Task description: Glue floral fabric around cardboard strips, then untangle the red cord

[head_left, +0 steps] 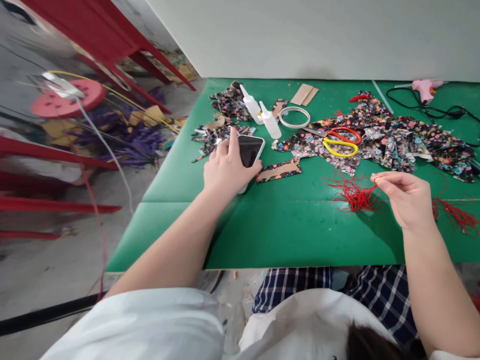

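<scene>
Behind the phone (252, 149) are two white bottles (268, 117), with a tape ring (295, 117) on their right. Dark flower cloth (397, 137) lies on the green table (285, 230) behind the red threads (358, 195). Scissors (341, 142) sit on it, blades to the left. A small cloth strip (279, 171) is between the phone and the threads, close to the phone. A pink glue gun (426, 91) is far back on the right, and more red string (455, 214) is right of the right hand (408, 197).

The right hand has a narrow pinch on the threads, near the front of the table. Their bunch spreads left from the fingertips, its long way mostly side to side. The left hand (227, 167) is wide over the phone and hides part of it. The phone's long way runs front to back, its far end leaning a bit right.
</scene>
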Demonstrator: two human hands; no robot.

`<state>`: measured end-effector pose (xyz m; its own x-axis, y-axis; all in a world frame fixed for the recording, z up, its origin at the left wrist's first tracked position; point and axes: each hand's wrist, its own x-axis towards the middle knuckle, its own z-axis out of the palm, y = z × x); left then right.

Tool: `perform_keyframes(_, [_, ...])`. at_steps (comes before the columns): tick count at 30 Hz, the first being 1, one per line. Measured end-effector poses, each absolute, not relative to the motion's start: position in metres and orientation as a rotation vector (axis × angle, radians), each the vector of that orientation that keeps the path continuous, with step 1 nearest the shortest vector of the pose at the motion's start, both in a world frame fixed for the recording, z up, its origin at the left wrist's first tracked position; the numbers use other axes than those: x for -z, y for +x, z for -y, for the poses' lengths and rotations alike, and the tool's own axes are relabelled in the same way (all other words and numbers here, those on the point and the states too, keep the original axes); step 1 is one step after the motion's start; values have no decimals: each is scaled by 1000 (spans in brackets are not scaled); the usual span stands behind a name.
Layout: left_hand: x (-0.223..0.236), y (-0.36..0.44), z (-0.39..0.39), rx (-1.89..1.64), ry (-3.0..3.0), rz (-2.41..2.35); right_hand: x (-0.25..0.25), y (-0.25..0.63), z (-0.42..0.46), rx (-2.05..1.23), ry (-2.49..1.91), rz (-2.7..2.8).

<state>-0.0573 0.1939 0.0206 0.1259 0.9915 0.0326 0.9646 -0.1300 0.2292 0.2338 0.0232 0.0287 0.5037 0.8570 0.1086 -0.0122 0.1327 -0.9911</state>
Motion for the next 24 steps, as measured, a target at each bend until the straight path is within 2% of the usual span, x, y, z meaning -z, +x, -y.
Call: perform_keyframes(24, [-20, -45, -200, -227, 2227, -2020, -29, 234, -23, -760, -1293, 858])
